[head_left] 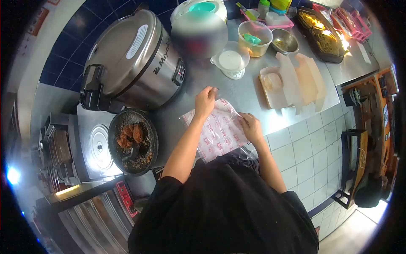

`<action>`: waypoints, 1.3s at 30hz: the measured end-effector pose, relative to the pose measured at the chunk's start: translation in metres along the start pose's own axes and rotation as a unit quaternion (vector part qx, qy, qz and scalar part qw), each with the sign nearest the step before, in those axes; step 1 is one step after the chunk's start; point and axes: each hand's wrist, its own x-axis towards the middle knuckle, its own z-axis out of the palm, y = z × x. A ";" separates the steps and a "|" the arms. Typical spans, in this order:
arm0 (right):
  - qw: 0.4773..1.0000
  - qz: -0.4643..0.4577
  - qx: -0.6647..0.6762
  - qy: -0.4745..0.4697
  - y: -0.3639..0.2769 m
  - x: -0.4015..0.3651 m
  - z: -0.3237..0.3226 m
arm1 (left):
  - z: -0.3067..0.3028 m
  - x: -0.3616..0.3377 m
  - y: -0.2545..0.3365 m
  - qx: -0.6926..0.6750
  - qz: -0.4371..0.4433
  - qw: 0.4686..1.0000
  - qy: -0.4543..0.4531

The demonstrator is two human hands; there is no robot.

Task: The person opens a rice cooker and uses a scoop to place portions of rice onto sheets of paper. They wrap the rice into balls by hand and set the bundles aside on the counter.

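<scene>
A white sheet of wrapping paper (222, 131) with pink print lies in front of my body, with clear plastic showing along its edges. My right hand (251, 127) pinches the right edge of this paper. Over its upper left part is my left hand (206, 100), fingers closed together; a small dark tip shows at them, too small to name. To the left, a black pan (154, 144) holds browned fried pieces (132, 134) and crumbs. On the counter to the right sits an open paper food box (264, 91) with a pale round thing inside.
A large rice cooker (127, 59) stands at the upper left. Behind my hands are a kitchen scale (237, 74) with a white bowl, a clear tub (264, 36) and a metal bowl (291, 47). A dark tray of food (323, 53) is farther right. The counter's edge borders a tiled floor (304, 148).
</scene>
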 end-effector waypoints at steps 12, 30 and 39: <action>0.999 0.020 -0.031 -0.011 0.004 0.001 0.009 | -0.011 -0.009 -0.012 0.023 0.006 1.000 0.016; 0.994 0.100 0.036 0.026 0.013 0.040 0.052 | -0.013 -0.039 0.001 0.211 0.242 0.942 0.099; 0.951 0.258 0.154 0.076 0.045 0.034 0.079 | 0.004 -0.135 -0.035 0.246 0.109 0.961 -0.064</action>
